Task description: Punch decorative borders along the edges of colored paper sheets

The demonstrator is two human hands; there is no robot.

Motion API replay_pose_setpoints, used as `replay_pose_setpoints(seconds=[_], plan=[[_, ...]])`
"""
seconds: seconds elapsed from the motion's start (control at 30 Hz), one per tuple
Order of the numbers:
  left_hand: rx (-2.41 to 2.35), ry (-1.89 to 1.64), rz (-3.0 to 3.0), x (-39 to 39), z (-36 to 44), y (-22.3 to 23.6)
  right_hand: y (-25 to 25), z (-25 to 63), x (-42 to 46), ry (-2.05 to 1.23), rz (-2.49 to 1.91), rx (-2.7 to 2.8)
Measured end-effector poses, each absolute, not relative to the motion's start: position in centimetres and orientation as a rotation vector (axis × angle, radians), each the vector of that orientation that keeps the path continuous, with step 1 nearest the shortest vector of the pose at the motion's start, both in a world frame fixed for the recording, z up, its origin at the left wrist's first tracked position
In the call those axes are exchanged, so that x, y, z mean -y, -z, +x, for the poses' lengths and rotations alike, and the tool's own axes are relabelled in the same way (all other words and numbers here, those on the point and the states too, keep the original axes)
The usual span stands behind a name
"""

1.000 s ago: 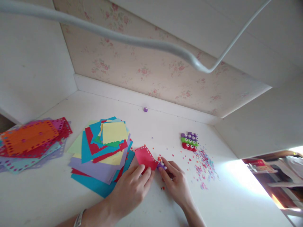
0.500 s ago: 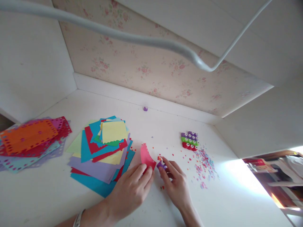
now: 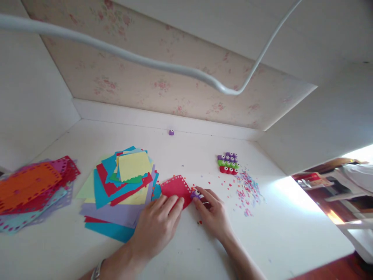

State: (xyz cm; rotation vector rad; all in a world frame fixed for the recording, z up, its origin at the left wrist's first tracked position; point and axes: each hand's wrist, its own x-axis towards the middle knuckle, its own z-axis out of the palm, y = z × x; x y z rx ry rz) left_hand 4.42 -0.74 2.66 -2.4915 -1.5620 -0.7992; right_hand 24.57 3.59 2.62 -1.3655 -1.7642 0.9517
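A red sheet of paper (image 3: 176, 187) with small holes along its upper edges lies before me. My left hand (image 3: 157, 225) grips its lower edge, fingers bent over the paper and thumb hidden. Between the fingers of my right hand (image 3: 212, 212) is a small purple paper punch (image 3: 195, 194) with a white round top. The punch sits at the sheet's right corner; whether paper is inside its slot is hard to see. Tiny red and orange punched bits (image 3: 199, 222) are scattered around the punch and near my right hand.
A pile of coloured paper (image 3: 134, 165) lies left of the red sheet, with hole-edged sheets (image 3: 32, 186) farther left. Several punches (image 3: 229, 163) stand in rows at the right, beside scattered confetti (image 3: 247, 188). Another purple punch (image 3: 171, 132) is near the back wall. A white cable (image 3: 175, 69) crosses above.
The red sheet, curled up before, now lies flat with its punched edges showing. My right hand has brought the purple punch against its corner. The camera view has shifted.
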Motion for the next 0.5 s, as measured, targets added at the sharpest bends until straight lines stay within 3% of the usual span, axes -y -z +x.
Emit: replay_pose_setpoints(seconds=[0.17, 0.5], plan=[[1.888, 0.669, -2.258, -1.4, 3.7, -2.7, -2.3, 24.9, -3.9, -1.006, -1.343, 1.672], [2.202, 0.512, -2.333, -1.8, 3.4, -3.6, -2.4, 25.7, -4.4, -1.245, -1.281, 1.436]])
